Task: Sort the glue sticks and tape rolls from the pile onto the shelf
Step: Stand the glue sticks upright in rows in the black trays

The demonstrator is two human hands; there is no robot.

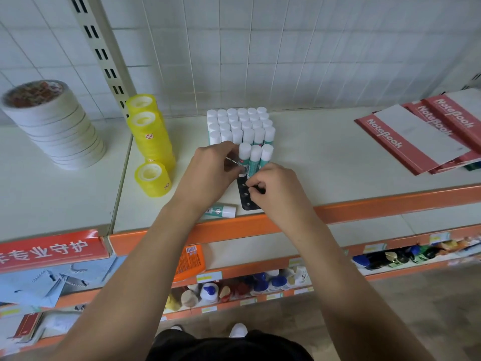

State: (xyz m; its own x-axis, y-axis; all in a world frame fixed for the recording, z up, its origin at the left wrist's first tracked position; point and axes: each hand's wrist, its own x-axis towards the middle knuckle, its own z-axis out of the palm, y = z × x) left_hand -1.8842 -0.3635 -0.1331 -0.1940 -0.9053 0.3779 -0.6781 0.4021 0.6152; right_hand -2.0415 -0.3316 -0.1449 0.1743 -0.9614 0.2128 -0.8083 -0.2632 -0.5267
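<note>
Ctr frame: left hand (210,175) fingers clamped on glue stick (244,152); right hand (276,196) pinched black tray (248,203). Stick judged light, stiff, slick; grip mid-barrel.

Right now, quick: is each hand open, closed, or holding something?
Left hand: closed round a front-row glue stick.
Right hand: fingers curled, pinching the black tray.

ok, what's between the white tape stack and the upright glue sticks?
In the head view, the yellow tape rolls sit between the white tape stack and the upright glue sticks; otherwise bare shelf.
</note>
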